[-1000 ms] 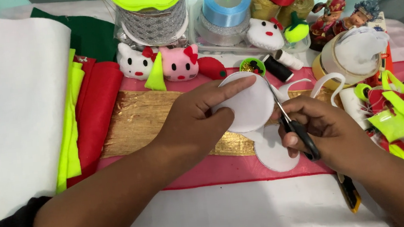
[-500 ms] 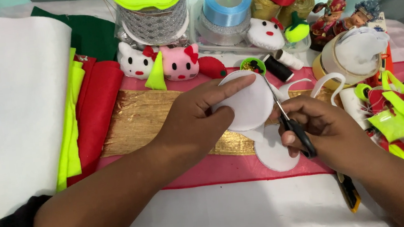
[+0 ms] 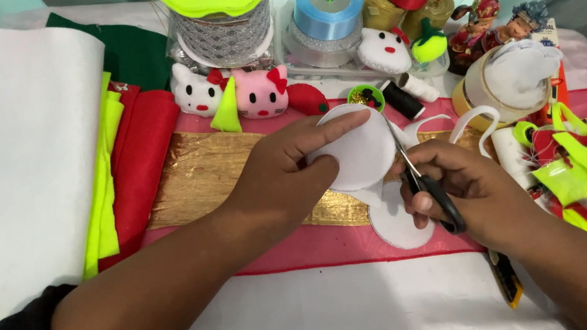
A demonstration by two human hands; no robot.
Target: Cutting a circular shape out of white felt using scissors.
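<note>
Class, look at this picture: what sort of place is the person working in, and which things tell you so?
Most likely a home craft table. The left hand holds a white felt circle while the right hand cuts it with scissors; folded felt sheets and ribbon spools lie around.

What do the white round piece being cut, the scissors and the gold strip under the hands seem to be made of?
The white round piece, held by the left hand, looks like felt: matte, soft, holding its shape. The scissors in the right hand seem to have thin shiny metal blades and black handles, probably plastic. The gold strip looks like metallic fabric or foil ribbon, shiny and finely wrinkled; which one is unclear.
</note>
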